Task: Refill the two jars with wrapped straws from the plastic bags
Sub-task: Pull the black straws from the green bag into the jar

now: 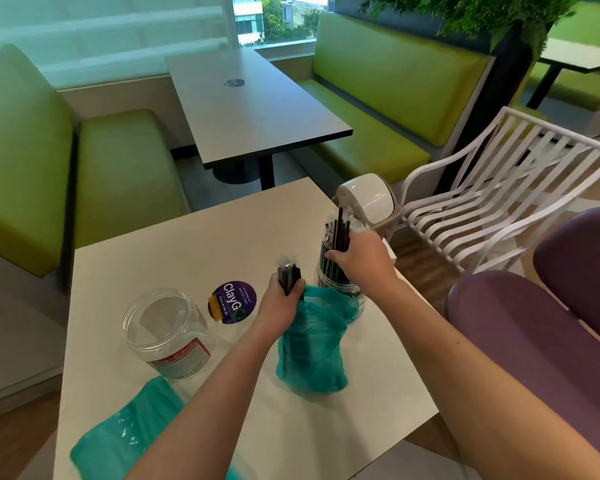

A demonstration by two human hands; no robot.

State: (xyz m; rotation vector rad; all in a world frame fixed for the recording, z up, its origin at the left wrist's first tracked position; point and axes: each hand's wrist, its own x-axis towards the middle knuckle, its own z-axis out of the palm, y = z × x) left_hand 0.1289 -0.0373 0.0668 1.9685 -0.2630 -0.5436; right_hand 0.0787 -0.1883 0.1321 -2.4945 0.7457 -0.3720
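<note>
While two jars stand on the white table (174,244), left hand (280,303) grips a straw bundle (289,276) above the upright teal bag (312,351); right hand (359,259) clasps straws (340,230) in the far jar (336,282). Near jar (165,332) empty; second teal bag (125,434) lies flat. Purple sticker (234,301) between.

Clear plastic jar (167,332), matt table (201,244)
</note>
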